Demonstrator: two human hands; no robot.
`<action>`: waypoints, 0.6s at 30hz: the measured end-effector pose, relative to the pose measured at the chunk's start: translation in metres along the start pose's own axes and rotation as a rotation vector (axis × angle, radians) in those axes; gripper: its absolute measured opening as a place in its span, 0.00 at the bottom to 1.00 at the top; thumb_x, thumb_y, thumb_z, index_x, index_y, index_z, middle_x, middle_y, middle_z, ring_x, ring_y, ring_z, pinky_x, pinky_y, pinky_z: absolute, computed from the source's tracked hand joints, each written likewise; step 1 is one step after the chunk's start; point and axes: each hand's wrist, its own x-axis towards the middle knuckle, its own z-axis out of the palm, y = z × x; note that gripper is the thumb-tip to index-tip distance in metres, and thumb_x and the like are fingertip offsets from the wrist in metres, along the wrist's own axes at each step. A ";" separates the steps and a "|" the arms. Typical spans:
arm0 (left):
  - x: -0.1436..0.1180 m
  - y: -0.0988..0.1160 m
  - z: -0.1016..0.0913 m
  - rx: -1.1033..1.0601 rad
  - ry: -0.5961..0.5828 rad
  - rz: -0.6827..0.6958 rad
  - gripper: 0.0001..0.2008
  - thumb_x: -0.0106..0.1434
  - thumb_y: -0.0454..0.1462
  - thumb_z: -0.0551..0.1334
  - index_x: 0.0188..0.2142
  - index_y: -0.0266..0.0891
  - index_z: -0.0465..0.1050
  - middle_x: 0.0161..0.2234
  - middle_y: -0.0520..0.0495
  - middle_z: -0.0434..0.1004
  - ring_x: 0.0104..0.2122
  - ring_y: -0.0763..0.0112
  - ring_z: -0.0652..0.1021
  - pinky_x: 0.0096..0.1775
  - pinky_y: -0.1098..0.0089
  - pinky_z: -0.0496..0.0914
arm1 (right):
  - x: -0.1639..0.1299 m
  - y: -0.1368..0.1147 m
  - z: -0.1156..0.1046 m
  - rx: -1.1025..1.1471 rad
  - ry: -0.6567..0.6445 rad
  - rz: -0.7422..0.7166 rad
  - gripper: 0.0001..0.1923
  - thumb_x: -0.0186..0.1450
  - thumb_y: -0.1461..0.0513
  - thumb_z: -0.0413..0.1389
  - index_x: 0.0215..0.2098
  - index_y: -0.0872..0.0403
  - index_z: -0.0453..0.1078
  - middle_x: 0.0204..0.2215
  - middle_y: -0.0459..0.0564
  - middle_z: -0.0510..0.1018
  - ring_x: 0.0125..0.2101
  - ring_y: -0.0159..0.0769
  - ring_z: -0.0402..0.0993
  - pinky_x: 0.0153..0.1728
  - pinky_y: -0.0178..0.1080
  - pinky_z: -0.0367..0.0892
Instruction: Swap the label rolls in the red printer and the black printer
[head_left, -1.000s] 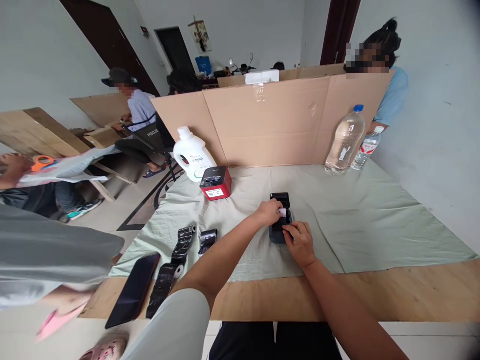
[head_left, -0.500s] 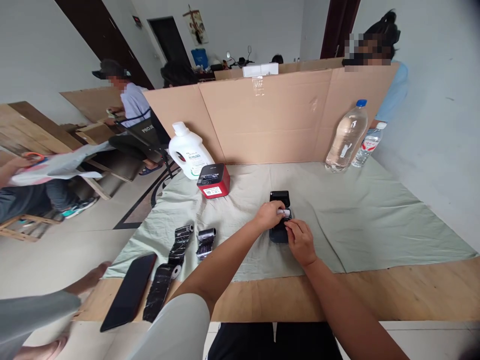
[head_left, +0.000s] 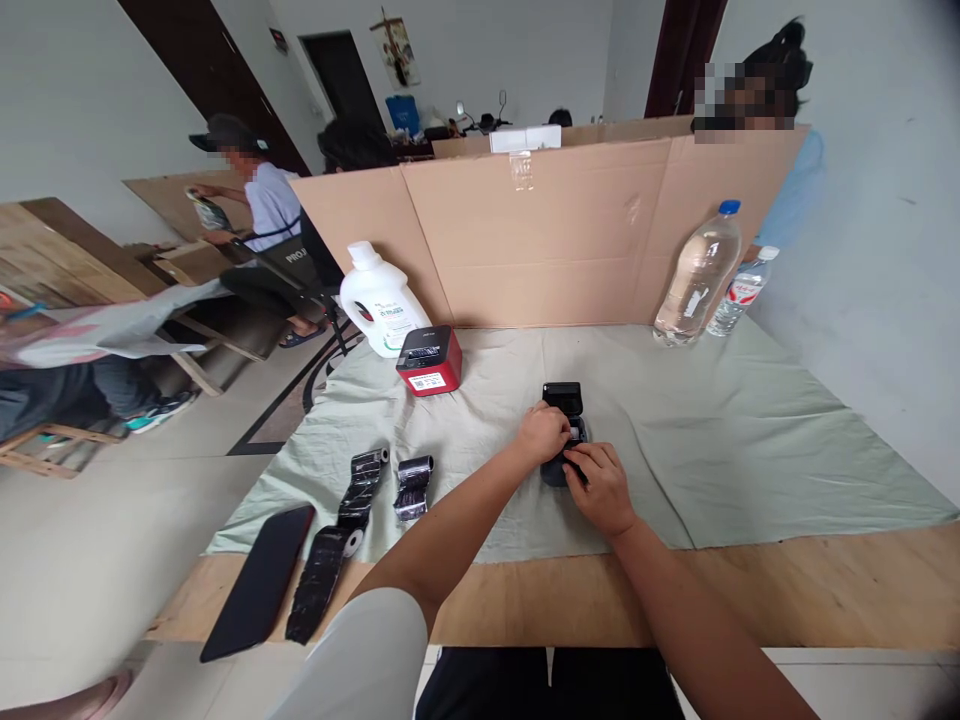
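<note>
A small black portable receipt printer (head_left: 562,398) lies on the cloth in front of me with its lid tipped open at the far end. Inside it sits a small white paper roll (head_left: 575,434), mostly covered by my fingers. My left hand (head_left: 545,433) reaches over the compartment from the left, its closed fingertips on the roll. From the right, my right hand (head_left: 600,486) presses bent fingers together at the printer's near part. What lies between those fingertips is too small to make out.
Left on the cloth are black-printed paper rolls (head_left: 413,487) and a dark tablet-like slab (head_left: 259,585). Behind them stand a red-and-black box-shaped device (head_left: 430,362) and a white jug (head_left: 382,305). Water bottles (head_left: 697,280) stand back right, before a cardboard screen (head_left: 540,235). Other people sit beyond.
The white paper roll has gone lower into the printer, and my left fingers have moved down over it. My right fingers have shifted slightly left. In the background, a person has raised an arm.
</note>
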 end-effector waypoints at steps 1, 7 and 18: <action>0.000 -0.001 0.000 -0.025 0.017 0.011 0.07 0.60 0.37 0.63 0.28 0.40 0.78 0.37 0.46 0.80 0.45 0.57 0.73 0.49 0.59 0.67 | 0.000 0.000 0.000 -0.019 -0.011 -0.002 0.11 0.65 0.62 0.53 0.43 0.54 0.75 0.39 0.54 0.77 0.41 0.41 0.69 0.45 0.46 0.69; 0.003 -0.022 -0.001 -0.287 0.516 -0.065 0.15 0.68 0.41 0.53 0.46 0.37 0.74 0.46 0.39 0.73 0.51 0.59 0.71 0.54 0.57 0.65 | -0.002 -0.003 -0.001 -0.084 -0.052 0.021 0.12 0.66 0.60 0.52 0.43 0.55 0.75 0.39 0.55 0.76 0.42 0.41 0.68 0.47 0.45 0.66; -0.030 -0.028 0.015 -0.697 0.528 0.177 0.27 0.71 0.50 0.42 0.56 0.37 0.66 0.56 0.37 0.69 0.58 0.62 0.68 0.61 0.56 0.60 | -0.001 -0.004 0.000 -0.154 -0.060 -0.009 0.18 0.65 0.57 0.54 0.50 0.55 0.73 0.42 0.57 0.71 0.44 0.43 0.64 0.48 0.47 0.65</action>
